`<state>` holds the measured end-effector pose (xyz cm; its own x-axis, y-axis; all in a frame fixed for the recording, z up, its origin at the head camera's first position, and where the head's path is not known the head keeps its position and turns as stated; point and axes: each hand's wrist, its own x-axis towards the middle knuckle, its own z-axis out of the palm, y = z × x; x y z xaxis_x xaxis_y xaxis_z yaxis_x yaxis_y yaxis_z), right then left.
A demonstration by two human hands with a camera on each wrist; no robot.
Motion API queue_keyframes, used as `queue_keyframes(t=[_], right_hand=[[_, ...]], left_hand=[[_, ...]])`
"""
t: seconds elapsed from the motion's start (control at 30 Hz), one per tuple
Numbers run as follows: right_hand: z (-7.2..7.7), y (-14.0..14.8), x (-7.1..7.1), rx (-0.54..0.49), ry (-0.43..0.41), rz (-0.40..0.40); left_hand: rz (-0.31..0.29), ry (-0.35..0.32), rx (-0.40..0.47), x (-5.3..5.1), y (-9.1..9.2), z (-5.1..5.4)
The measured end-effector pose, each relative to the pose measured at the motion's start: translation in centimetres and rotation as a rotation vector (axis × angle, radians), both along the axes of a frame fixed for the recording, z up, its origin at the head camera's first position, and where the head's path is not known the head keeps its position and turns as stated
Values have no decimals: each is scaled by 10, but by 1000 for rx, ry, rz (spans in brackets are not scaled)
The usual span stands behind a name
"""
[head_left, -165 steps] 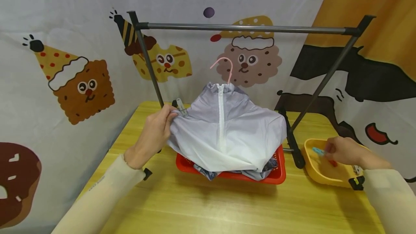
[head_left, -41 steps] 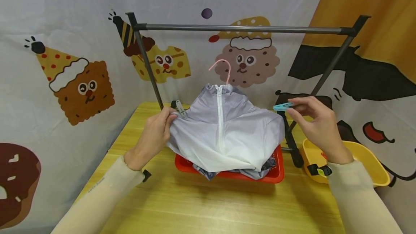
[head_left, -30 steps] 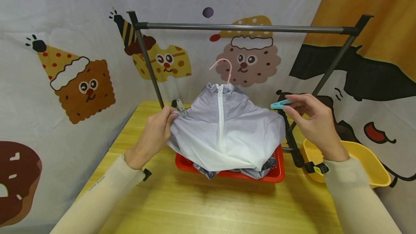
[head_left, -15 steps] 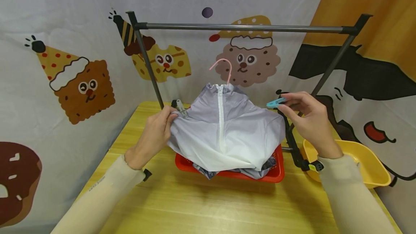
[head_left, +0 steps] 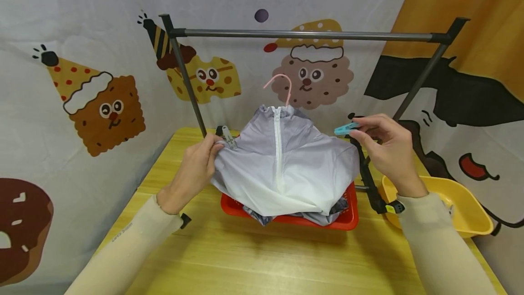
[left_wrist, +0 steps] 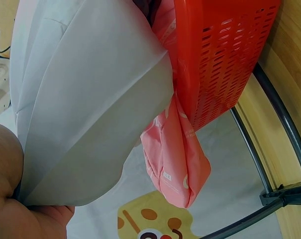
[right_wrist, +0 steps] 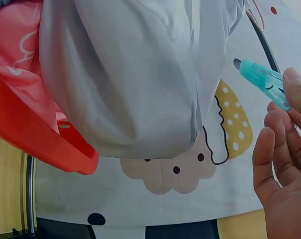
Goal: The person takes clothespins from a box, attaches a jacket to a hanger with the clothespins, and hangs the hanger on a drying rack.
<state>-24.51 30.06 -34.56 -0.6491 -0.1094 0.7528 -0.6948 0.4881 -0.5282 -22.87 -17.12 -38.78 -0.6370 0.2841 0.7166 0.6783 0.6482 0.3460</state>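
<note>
A pale lilac-to-white zip jacket (head_left: 311,172) sits on a pink hanger (head_left: 289,86) above the red basket. My left hand (head_left: 191,167) pinches the jacket's left shoulder edge in the head view. Close to those fingers, a grey clothespin (head_left: 229,137) is clipped on the same shoulder. My right hand (head_left: 389,151) pinches a turquoise clothespin (head_left: 346,128) between thumb and fingers, just off the jacket's right shoulder. In the right wrist view the turquoise clothespin (right_wrist: 263,82) points toward the jacket without touching it, and the other fingers are spread.
The red basket (head_left: 348,222) stands on the wooden table (head_left: 262,263) and holds more clothes, including a pink garment (left_wrist: 175,154). A dark metal rack (head_left: 303,35) rises behind it. At the right stands a yellow bin (head_left: 471,213) with a small grey item inside.
My right hand took the turquoise clothespin from the yellow bin, lifted it and brought it left toward the jacket's right shoulder. The left hand has kept its hold on the jacket.
</note>
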Motion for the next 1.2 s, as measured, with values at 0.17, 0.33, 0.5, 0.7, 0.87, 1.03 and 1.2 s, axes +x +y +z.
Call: queue_keyframes(t=[0.17, 0.33, 0.5, 0.7, 0.87, 1.03, 1.2], right_hand=[[1, -2, 0, -13, -4, 1], [-1, -3, 0, -13, -3, -14], [-1, -4, -2, -9, 8, -35], [2, -6, -4, 11, 33, -69], [5, -6, -5, 24, 38, -78], [9, -8, -4, 23, 18, -79], [12, -9, -4, 32, -14, -72]], left_hand=[[0, -2, 3, 1, 0, 0], [3, -5, 2, 1, 0, 1], [0, -15, 2, 2, 0, 1], [-2, -18, 0, 2, 0, 2], [-5, -4, -4, 2, 0, 2], [-4, 0, -7, 2, 0, 2], [-3, 1, -8, 3, 0, 3]])
